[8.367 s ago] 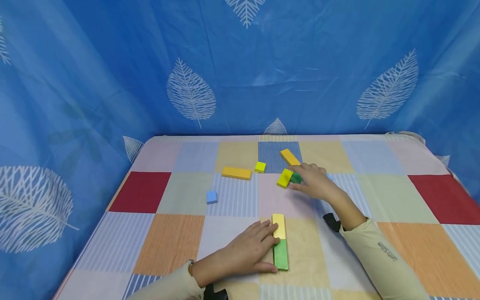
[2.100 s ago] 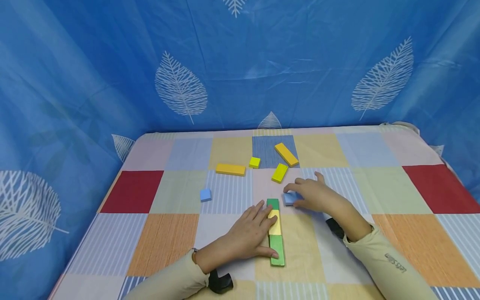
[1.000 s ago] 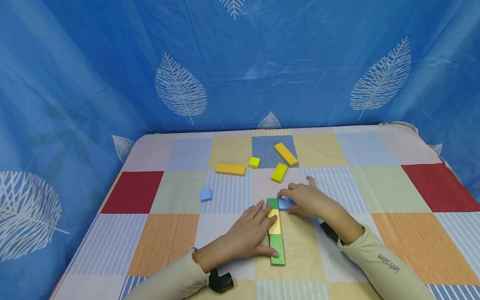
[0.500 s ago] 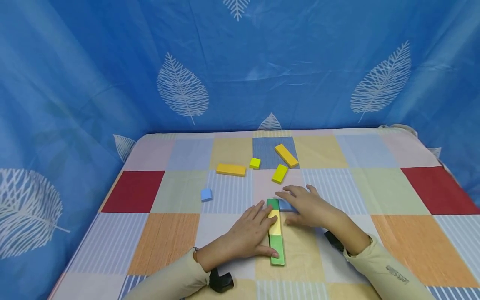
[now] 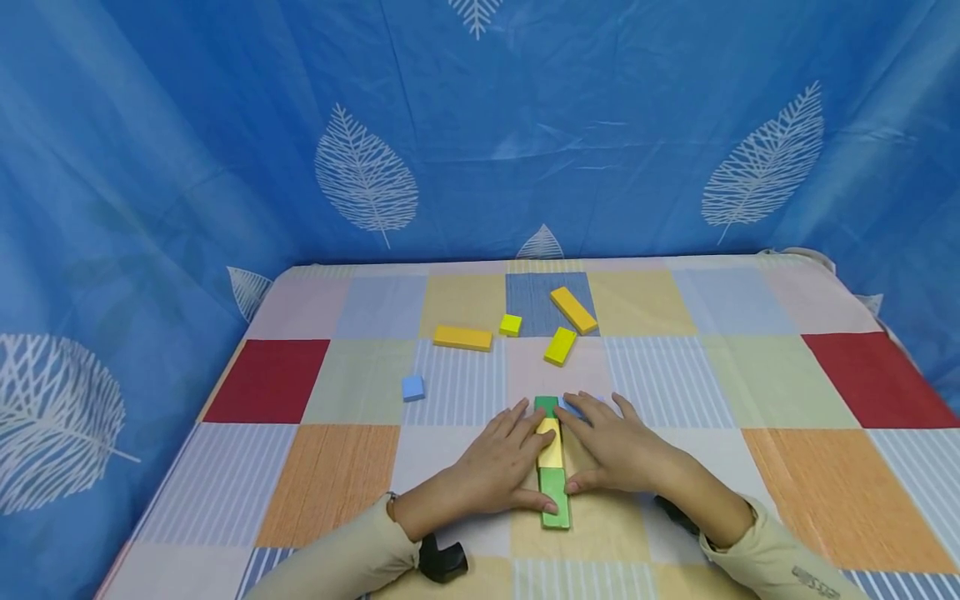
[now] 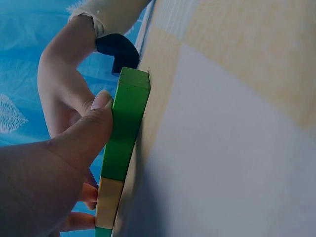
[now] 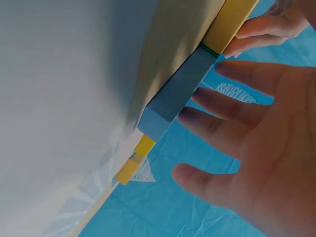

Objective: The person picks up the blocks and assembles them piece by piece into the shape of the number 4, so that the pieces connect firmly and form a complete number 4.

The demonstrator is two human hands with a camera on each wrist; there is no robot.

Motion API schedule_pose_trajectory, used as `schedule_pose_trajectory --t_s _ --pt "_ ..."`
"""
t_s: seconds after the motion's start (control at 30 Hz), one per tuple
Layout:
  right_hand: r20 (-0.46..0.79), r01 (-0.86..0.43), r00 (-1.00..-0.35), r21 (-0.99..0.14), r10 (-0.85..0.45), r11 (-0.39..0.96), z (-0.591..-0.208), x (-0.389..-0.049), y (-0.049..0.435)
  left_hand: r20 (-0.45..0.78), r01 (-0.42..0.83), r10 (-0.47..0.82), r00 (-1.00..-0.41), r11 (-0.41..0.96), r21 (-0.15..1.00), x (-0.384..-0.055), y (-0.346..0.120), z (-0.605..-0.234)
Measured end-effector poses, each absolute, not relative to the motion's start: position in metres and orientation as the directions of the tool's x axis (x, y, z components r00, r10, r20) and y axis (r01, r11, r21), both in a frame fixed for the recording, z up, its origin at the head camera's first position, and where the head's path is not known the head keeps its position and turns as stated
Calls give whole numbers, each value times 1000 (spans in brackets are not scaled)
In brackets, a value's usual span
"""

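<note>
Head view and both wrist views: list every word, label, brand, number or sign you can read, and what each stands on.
Dark print on the right sleeve: too small and blurred to read.
No readable text shows on the blocks, the patchwork cloth or the blue curtain, which bears only leaf shapes.

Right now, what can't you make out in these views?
Longer blue block: head view, mostly covered by the right hand.
Far green block: left wrist view, cut off by the bottom edge.
Pale yellow block: head view, partly under the left hand.
Sleeve print: head view, too small and blurred to read.
</note>
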State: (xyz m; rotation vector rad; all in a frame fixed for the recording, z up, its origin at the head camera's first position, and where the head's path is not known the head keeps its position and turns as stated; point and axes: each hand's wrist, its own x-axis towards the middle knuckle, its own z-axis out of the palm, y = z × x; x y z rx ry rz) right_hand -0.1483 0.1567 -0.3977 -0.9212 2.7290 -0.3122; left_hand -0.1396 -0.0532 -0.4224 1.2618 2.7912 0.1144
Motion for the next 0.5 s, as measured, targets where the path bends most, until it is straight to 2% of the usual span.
schedule_pose_trajectory --t_s 0.5 --pt "-184 -550 -782 -247 -596 798 -397 -144 150 -34 745 755 -655 653 139 -141 -53 -422"
